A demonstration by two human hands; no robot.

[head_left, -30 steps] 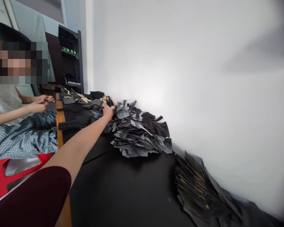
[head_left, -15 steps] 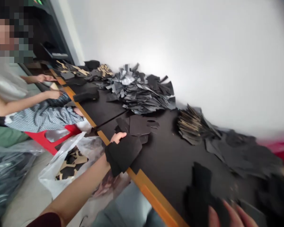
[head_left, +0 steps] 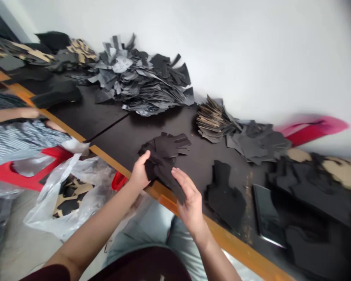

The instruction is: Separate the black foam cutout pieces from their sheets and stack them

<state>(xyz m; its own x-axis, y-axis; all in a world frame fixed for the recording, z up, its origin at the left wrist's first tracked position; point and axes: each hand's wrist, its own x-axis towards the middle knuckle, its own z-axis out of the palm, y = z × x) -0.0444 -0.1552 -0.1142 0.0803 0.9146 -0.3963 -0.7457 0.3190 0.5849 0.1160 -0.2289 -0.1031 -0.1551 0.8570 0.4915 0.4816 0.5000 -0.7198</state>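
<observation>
Black cut pieces (head_left: 163, 168), pinched by left hand (head_left: 139, 173), are over the wooden edge (head_left: 109, 160); right hand (head_left: 190, 201) lays fingers together on them, grip unclear. Beyond fingers, bare tabletop (head_left: 163, 123); leftward, plastic bag (head_left: 42, 210) contains scraps (head_left: 73, 195).

My head camera looks forward and down, close over my left hand (head_left: 140, 172) and right hand (head_left: 190, 202), across the black surface (head_left: 114, 136) toward the white wall (head_left: 242, 58).
</observation>
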